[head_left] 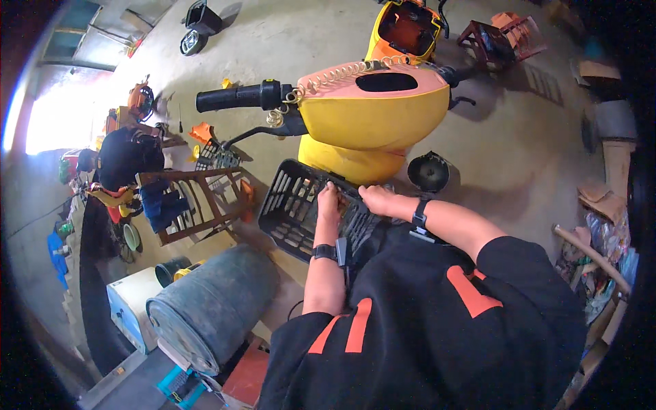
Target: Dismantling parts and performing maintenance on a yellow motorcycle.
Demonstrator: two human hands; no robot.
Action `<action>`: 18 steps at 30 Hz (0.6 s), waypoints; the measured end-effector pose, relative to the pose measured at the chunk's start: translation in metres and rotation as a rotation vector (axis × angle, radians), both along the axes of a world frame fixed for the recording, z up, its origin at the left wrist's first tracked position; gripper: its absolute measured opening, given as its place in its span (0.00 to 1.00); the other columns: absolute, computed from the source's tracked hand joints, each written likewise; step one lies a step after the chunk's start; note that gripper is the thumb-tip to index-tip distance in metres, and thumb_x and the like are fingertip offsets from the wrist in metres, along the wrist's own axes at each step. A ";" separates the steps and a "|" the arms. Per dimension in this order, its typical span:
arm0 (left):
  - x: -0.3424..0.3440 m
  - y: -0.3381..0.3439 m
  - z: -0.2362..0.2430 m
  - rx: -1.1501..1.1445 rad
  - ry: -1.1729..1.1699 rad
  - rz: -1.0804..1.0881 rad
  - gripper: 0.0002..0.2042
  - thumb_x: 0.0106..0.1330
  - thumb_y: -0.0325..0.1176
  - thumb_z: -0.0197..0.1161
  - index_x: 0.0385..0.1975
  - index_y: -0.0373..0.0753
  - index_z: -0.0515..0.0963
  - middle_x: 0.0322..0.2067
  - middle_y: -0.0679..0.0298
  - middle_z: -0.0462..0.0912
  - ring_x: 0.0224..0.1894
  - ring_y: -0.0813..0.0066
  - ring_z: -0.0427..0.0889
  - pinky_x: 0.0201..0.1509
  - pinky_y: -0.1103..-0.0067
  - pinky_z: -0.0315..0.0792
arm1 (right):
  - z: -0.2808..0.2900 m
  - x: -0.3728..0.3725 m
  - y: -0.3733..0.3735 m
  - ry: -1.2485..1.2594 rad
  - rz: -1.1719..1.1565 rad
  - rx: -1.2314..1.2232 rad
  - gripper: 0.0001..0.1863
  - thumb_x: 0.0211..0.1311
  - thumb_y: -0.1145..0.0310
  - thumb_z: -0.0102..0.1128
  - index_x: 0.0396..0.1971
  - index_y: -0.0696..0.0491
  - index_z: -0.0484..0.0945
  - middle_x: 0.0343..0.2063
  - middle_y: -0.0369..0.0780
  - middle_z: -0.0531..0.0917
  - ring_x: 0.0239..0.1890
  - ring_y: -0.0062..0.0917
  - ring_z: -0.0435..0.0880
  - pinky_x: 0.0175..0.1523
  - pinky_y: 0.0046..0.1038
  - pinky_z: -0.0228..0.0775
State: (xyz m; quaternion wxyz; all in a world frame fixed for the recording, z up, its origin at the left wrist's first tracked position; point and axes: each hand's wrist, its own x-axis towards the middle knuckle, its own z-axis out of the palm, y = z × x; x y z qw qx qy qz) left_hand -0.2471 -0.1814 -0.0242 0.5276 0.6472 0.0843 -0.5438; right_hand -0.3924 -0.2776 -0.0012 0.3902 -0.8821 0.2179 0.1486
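A black plastic basket [295, 217] with slotted walls sits in front of me, tilted, against the yellow and pink front of a scooter [372, 116]. Inside the basket's far side is my left hand [329, 199], its fingers closed by the rim; what they pinch, if anything, is hidden. My right hand [376, 198] is curled over the same rim, a little to the right. The two hands are close together but apart. Beyond them are the scooter's black handlebar grip [236, 97], a brake lever [256, 131] and a coiled pale cable [335, 76].
On the left stand a wooden frame [205, 225], a large blue-grey barrel [215, 301] and a white box [133, 304]. A person in dark clothes [130, 160] bends behind the frame. A black bowl [429, 172] lies on the floor to the right, near plastic-wrapped clutter [608, 253].
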 end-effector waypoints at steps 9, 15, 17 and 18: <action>0.005 0.004 -0.013 -0.075 0.302 0.143 0.19 0.67 0.51 0.42 0.25 0.41 0.67 0.14 0.70 0.64 0.14 0.78 0.64 0.15 0.84 0.57 | 0.000 0.001 0.000 -0.033 0.012 -0.030 0.09 0.46 0.77 0.49 0.30 0.61 0.65 0.22 0.55 0.77 0.29 0.49 0.78 0.33 0.45 0.69; 0.001 0.010 -0.007 -0.037 -0.116 -0.082 0.19 0.68 0.49 0.42 0.28 0.38 0.70 0.18 0.66 0.71 0.19 0.78 0.70 0.22 0.81 0.66 | 0.015 0.004 -0.001 0.039 0.032 0.002 0.13 0.45 0.80 0.49 0.35 0.64 0.68 0.26 0.54 0.78 0.34 0.47 0.79 0.36 0.42 0.72; -0.004 0.008 -0.007 -0.052 -0.213 -0.096 0.19 0.68 0.47 0.43 0.27 0.37 0.70 0.18 0.66 0.72 0.20 0.78 0.70 0.23 0.80 0.65 | 0.005 0.002 -0.001 0.009 0.016 -0.007 0.11 0.45 0.78 0.49 0.33 0.62 0.66 0.24 0.54 0.77 0.32 0.48 0.78 0.35 0.44 0.70; -0.005 0.010 -0.010 -0.064 -0.252 -0.103 0.18 0.68 0.46 0.43 0.26 0.37 0.70 0.18 0.66 0.72 0.20 0.78 0.70 0.24 0.80 0.65 | 0.006 0.002 -0.001 -0.007 0.014 -0.012 0.11 0.46 0.78 0.48 0.32 0.62 0.65 0.23 0.55 0.77 0.31 0.49 0.78 0.34 0.44 0.70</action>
